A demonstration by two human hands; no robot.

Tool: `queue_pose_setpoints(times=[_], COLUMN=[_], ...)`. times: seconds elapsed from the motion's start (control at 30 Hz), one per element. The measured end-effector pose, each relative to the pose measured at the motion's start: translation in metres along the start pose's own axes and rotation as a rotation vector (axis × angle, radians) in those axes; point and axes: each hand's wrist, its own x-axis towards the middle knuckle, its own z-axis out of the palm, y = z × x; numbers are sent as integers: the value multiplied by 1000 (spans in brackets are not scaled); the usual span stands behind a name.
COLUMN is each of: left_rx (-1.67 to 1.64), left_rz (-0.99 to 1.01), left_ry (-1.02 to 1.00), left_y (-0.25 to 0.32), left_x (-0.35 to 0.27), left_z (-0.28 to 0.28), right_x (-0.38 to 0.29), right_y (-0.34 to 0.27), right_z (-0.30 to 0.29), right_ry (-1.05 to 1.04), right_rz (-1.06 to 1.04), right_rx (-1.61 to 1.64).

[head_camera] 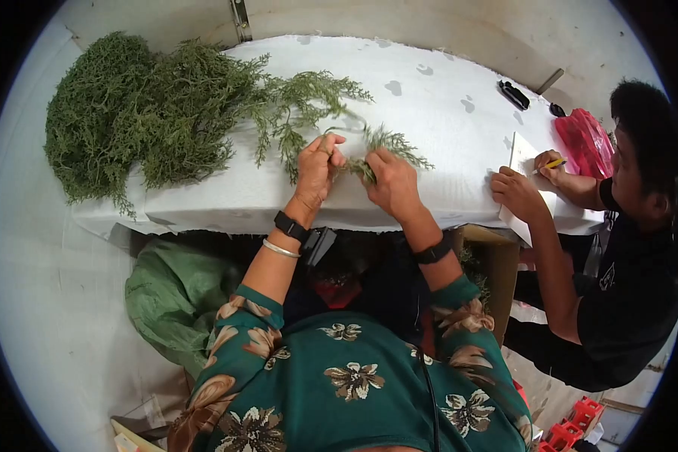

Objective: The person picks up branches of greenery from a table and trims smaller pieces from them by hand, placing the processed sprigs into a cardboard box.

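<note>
Above the front part of the cloth-covered table, my left hand (pixel 319 172) pinches the thin stem of an artificial-looking green sprig. Close by on the right, my right hand (pixel 394 179) grips the same greenery, and feathery leaf tips (pixel 395 144) stick out beyond its knuckles. The stem bends in a loop above my fingers; the part inside my hands is hidden. A looser branch (pixel 311 96) lies just past my left hand. It runs into a large heap of green foliage (pixel 141 113) on the table's left side.
The table (pixel 339 62) has a white patterned cloth. At right, a person (pixel 616 294) writes on paper (pixel 522 152) with a yellow pen (pixel 553 163). Near them lie a pink plastic bag (pixel 585 141) and a black object (pixel 513 95). Below are a green sack (pixel 175 299) and a cardboard box (pixel 500 277).
</note>
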Motion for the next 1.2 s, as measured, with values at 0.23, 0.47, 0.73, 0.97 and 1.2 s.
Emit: queue_pose_setpoints(times=[0.23,0.47,0.73,0.97,1.2], left_rx=[-11,-20,99,40,93], left_rz=[69,-64,-256,-238,-162], left_ry=[-45,-231,-431,-285,-361], left_y=[-9,5,21,7,6], left_x=[9,3,0,5,5], left_z=[-1,3,5,-3,1], right_x=[-59,-48,-32,-17,-19], right_y=[2,28,19,3,2], right_z=[-22,-48,-21,-13,-15], right_ry=[107,213,75,-173,-163], right_rz=[-72,504,619,712,750], right_rx=[442,1375,1672,1754,1840])
